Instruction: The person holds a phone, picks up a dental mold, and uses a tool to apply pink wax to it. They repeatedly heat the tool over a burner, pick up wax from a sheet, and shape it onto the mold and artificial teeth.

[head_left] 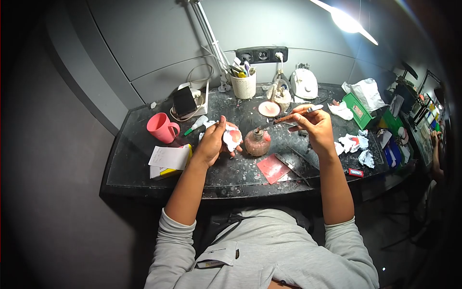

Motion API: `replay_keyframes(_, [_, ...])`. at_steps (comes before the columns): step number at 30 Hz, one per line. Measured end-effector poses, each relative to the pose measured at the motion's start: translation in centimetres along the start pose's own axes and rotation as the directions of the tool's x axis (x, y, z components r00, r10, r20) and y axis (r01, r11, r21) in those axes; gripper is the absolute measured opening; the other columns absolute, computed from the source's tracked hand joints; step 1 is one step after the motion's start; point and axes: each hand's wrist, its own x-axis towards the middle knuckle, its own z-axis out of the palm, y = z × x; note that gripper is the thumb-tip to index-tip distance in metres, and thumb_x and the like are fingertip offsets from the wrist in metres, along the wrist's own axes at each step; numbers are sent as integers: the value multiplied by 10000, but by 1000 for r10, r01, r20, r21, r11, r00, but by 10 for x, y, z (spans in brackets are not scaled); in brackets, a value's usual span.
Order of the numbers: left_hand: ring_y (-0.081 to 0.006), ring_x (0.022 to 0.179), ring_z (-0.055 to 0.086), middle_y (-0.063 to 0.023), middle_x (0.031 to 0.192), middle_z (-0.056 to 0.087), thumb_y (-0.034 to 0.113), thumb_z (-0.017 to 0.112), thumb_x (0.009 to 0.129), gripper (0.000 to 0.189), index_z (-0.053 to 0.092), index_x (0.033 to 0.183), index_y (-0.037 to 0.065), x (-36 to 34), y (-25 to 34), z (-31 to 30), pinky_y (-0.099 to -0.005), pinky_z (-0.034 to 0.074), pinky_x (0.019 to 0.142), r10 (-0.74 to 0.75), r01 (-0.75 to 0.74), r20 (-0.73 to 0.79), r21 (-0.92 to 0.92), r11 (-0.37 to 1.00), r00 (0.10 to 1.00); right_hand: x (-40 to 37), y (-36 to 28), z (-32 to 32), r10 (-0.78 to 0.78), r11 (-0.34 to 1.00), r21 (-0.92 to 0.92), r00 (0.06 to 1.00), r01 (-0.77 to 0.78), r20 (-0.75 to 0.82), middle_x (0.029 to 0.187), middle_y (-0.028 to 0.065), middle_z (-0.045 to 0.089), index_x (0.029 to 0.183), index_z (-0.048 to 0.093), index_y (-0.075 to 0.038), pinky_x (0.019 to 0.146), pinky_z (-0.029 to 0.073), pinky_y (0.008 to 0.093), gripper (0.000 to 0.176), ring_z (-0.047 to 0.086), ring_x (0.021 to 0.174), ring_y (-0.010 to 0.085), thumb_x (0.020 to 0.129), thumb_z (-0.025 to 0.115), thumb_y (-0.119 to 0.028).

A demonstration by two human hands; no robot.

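My left hand (215, 144) is wrapped round a small white and pink piece (233, 138), which looks like a dental cast with pink wax. Above the dark table, my right hand (315, 126) pinches a thin brown-handled tool (288, 117) whose tip points left, over the burner. Between my hands stands a round glass burner (257, 143) with a metal neck; whether it is lit I cannot tell. A pink wax sheet (273, 168) lies in front of it, with a dark thin tool (293, 169) across its right side.
A pink mug (163, 128), a green-tipped tube (196, 125) and a paper pad (169, 158) are at the left. Behind stand a holder of tools (244, 86) and a white device (304, 84). Crumpled paper (366, 158) and a green box (357, 110) are at the right.
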Motion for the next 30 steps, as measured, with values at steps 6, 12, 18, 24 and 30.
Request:
replay_keyframes(6, [-257, 707, 724, -171, 912, 699, 558, 403, 1051, 596, 605, 1154, 6, -3, 5, 2, -322, 564, 518, 111, -111, -19, 0, 994, 994, -1, -4, 4, -7, 1000, 11, 1000, 7, -6, 944, 118, 733, 1053, 678, 23, 710, 646, 345, 140, 731, 873, 191, 942, 708, -56])
replay_keyframes(12, [-259, 791, 733, -171, 972, 703, 517, 422, 1059, 585, 605, 1221, -15, -4, 5, 4, -333, 587, 596, 207, -207, -4, 17, 978, 978, -1, -4, 4, -4, 1000, 10, 1000, 4, -8, 942, 116, 732, 1044, 681, 23, 708, 646, 342, 135, 728, 869, 187, 938, 712, -55])
replay_keyframes(18, [-261, 843, 735, -183, 1022, 706, 503, 418, 1062, 612, 577, 1270, -50, -6, 8, 6, -336, 599, 642, 268, -270, 39, 47, 962, 963, -1, -4, 3, -5, 1000, 2, 1000, 5, -7, 934, 108, 728, 1041, 684, 29, 702, 644, 336, 136, 724, 868, 179, 936, 714, -52])
replay_keyframes(24, [-258, 880, 734, -189, 1050, 704, 498, 424, 1061, 625, 552, 1288, -69, -7, 10, 8, -329, 603, 669, 297, -300, 66, 48, 953, 953, -1, -5, 3, -4, 1000, 1, 1000, 4, -2, 935, 107, 729, 1037, 687, 32, 705, 643, 332, 137, 723, 863, 173, 931, 719, -48])
replay_keyframes(30, [-257, 895, 732, -191, 1061, 701, 493, 429, 1060, 624, 547, 1296, -72, -7, 10, 7, -326, 604, 679, 303, -308, 80, 55, 950, 950, -1, -3, 3, -7, 1000, 11, 1000, 7, -17, 940, 109, 731, 1035, 691, 34, 711, 645, 327, 143, 721, 852, 169, 915, 733, -33])
